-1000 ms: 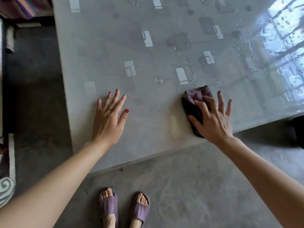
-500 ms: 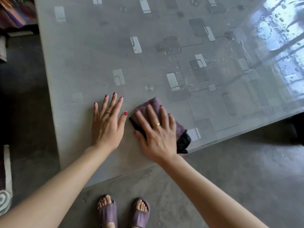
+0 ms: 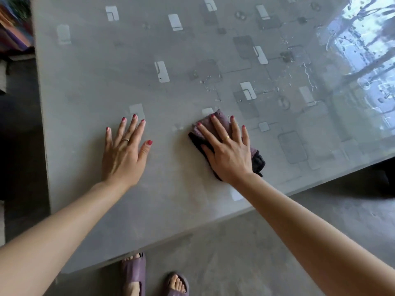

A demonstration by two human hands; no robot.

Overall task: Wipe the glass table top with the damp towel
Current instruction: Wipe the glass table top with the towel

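The glass table top [image 3: 89, 86] is grey with pale rectangle patterns and fills most of the view. A folded purple and dark towel [image 3: 257, 160] lies on it near the front edge. My right hand [image 3: 227, 149] presses flat on the towel with fingers spread, covering most of it. My left hand [image 3: 125, 150] rests flat on the bare glass to the left, fingers apart, holding nothing. Water droplets and streaks [image 3: 303, 75] sit on the glass beyond and to the right of the towel.
A bright window reflection [image 3: 363, 50] glares at the table's far right. The table's front edge [image 3: 192, 230] runs diagonally above the concrete floor [image 3: 245, 257]. My feet in purple slippers [image 3: 133, 274] stand just under that edge. Striped fabric [image 3: 12, 28] shows at top left.
My right hand slid the towel left toward my left hand, then back to the right and slightly farther onto the table. My left hand stayed planted; the camera view shifted closer.
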